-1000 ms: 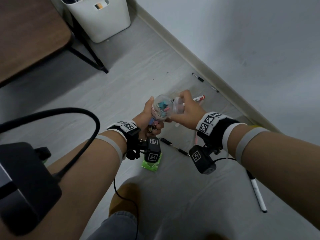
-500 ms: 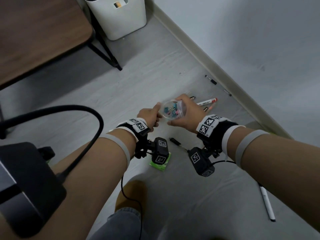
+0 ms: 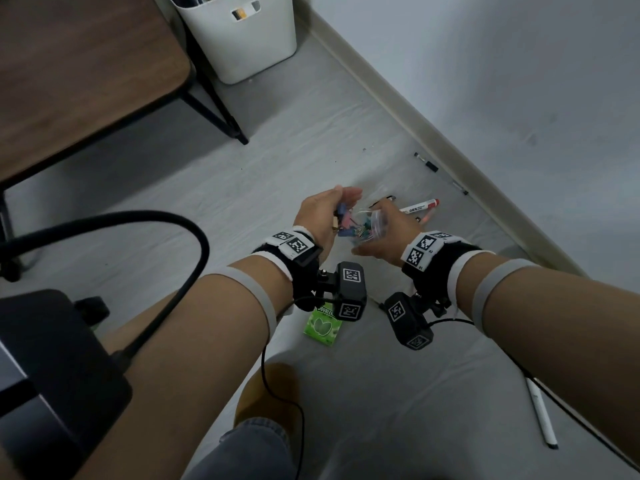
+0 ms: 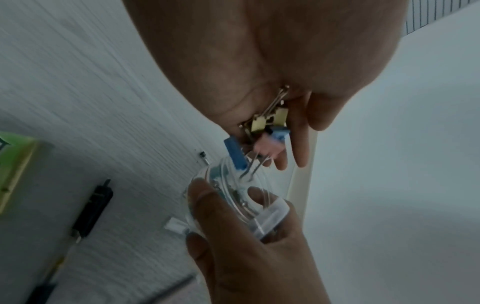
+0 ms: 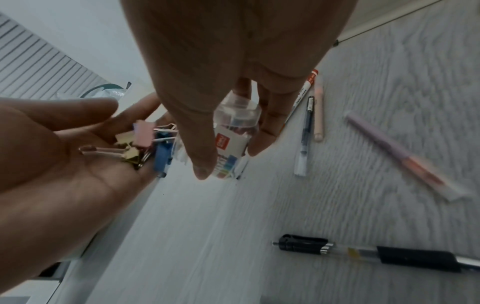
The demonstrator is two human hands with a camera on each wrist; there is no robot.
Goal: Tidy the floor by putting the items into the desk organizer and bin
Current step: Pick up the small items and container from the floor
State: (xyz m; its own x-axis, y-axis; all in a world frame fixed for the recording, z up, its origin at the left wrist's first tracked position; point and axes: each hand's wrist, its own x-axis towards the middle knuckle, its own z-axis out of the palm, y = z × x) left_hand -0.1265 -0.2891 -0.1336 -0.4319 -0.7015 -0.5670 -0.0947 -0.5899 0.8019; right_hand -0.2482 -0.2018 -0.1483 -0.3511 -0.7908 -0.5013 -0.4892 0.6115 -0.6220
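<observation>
Bench [image 3: 69, 81] far left, bin [image 3: 242, 36] beyond it. My left hand [image 3: 323, 216] lies cupped, loose clips [image 5: 145, 144] in the palm; my right hand [image 3: 384, 233] grasps the clear jar [image 5: 233, 131] tipped at them, above the floor [image 3: 398, 375]. Pens [image 5: 306, 133] lie right.

Pens [image 5: 305, 135] lie scattered on the floor [image 3: 277, 188] just beyond and beneath the right hand [image 3: 384, 233], a green box [image 3: 323, 327] under the left hand's [image 3: 322, 216] wrist, with bare floor stretching ahead of it.
</observation>
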